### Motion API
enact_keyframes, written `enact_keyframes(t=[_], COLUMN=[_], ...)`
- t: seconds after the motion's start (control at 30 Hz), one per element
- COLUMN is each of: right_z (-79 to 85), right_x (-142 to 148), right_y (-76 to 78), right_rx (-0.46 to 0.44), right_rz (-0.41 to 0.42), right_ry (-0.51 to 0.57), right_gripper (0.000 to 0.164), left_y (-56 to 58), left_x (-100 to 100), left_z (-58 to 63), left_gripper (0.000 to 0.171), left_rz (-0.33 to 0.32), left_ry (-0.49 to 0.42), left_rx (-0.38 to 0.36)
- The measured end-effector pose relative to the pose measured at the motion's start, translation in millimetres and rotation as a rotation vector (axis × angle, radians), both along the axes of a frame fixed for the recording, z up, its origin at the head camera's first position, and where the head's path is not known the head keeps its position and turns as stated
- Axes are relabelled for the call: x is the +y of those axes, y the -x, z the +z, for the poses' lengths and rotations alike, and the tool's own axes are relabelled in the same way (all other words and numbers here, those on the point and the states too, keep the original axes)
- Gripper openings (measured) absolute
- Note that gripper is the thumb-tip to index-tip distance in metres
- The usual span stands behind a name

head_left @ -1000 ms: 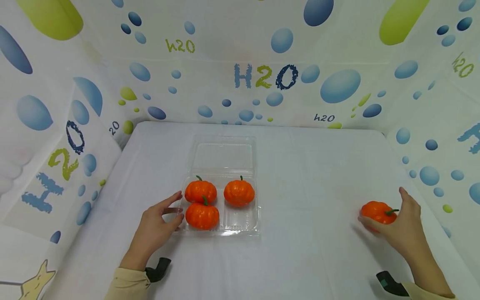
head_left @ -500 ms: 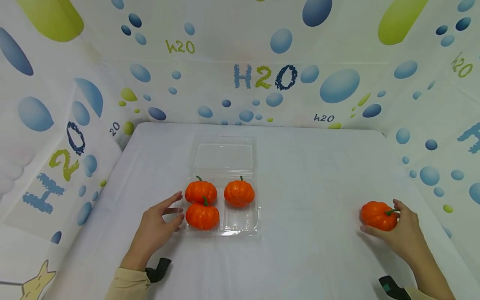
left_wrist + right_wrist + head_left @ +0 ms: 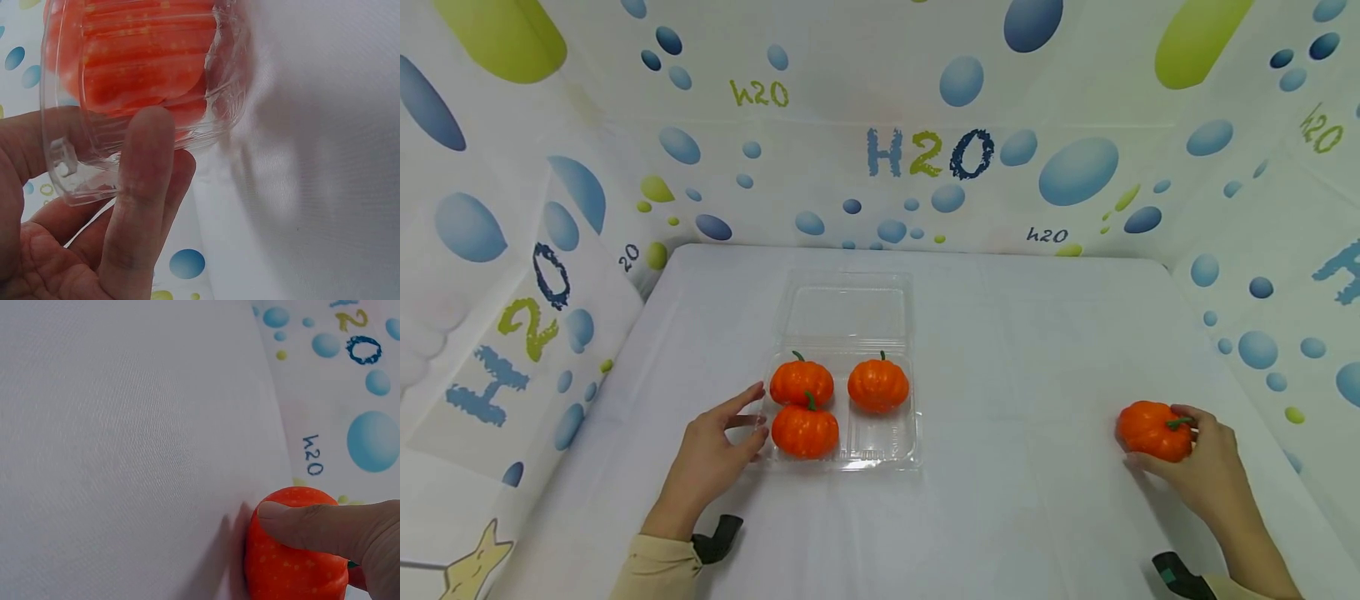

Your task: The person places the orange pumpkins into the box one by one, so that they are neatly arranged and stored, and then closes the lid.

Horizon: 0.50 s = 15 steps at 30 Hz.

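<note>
On the white cloth lies an unlatched clear plastic clamshell container (image 3: 880,446), its lid folded back. Two small orange toy pumpkins (image 3: 805,433) sit front to back in its left half, and a third pumpkin (image 3: 877,383) is at the back of the right half. My left hand (image 3: 715,446) holds the container's left edge; in the left wrist view the thumb (image 3: 140,181) lies along the outer wall. Far to the right, my right hand (image 3: 1206,462) grips another pumpkin (image 3: 1153,429) between thumb and fingers, its green stem toward the hand. The right thumb (image 3: 306,528) presses its side.
A white cloth (image 3: 1015,375) covers the table between the container and the right-hand pumpkin. Behind and at both sides hangs a white curtain (image 3: 820,167) printed with blue and green drops and H2O lettering.
My right hand's raised fingers have come down onto the right-hand pumpkin, which has shifted very slightly left. The left hand and the container have stayed in place.
</note>
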State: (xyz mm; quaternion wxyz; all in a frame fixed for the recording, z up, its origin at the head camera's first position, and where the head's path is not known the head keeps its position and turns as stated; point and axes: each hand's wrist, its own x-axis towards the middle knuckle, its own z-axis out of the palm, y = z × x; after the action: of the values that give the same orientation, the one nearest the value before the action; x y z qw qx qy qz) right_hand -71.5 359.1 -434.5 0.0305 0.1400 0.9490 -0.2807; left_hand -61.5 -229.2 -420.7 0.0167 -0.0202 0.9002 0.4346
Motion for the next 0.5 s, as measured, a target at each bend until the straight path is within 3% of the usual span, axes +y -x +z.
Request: enact_keyframes(t=[0.13, 0.5], right_z=[-1.6, -3.5], right_x=[-4.9, -25.3], right_y=[1.3, 4.3], right_rx=[0.031, 0.078], right_rz=[0.025, 0.172], right_ry=[0.012, 0.215], right_gripper=[0.1, 0.091], left_y=[0.3, 0.3], left_x=[0.2, 0.3], left_z=[0.1, -0.4], left_gripper=[0.062, 0.062], left_rz=[0.001, 0.001], left_ry=[-0.001, -0.011], left_rx=[0.001, -0.005])
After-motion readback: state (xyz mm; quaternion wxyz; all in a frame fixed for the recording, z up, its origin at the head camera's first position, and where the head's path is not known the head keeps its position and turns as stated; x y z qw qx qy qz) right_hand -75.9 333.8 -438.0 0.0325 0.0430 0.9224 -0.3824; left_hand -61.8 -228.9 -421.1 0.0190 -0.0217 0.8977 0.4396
